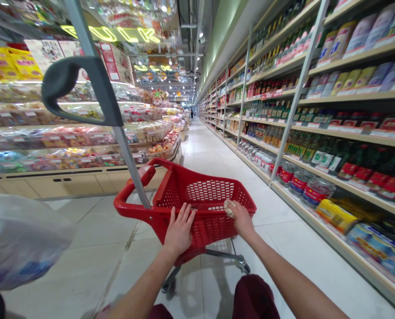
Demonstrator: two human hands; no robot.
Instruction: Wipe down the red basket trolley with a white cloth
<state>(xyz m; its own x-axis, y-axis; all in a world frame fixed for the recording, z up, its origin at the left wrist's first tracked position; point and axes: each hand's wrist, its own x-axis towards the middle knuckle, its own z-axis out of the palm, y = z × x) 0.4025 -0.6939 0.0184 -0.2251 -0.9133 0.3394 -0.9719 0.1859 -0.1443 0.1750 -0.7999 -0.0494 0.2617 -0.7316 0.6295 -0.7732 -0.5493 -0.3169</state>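
A red plastic shopping cart basket (174, 177) with perforated walls stands before me on wheels. My left hand (180, 230) rests on its near rim, fingers stretched out over the edge. A crumpled whitish cloth (230, 208) is gripped in my right hand (244, 221), against the same rim farther right. Rising from the cart's left end is a slanted metal pole (131, 164) with a grey loop handle (107, 88). Some of the basket's near wall is hidden by my hands.
Shelves (353, 128) of bottles, jars and packs line the right side. Tiered bins of packaged food (74, 137) stand at the left, under a lit sign (127, 34). A filled translucent plastic bag (21, 239) is at the lower left. A tiled aisle (204, 141) runs ahead.
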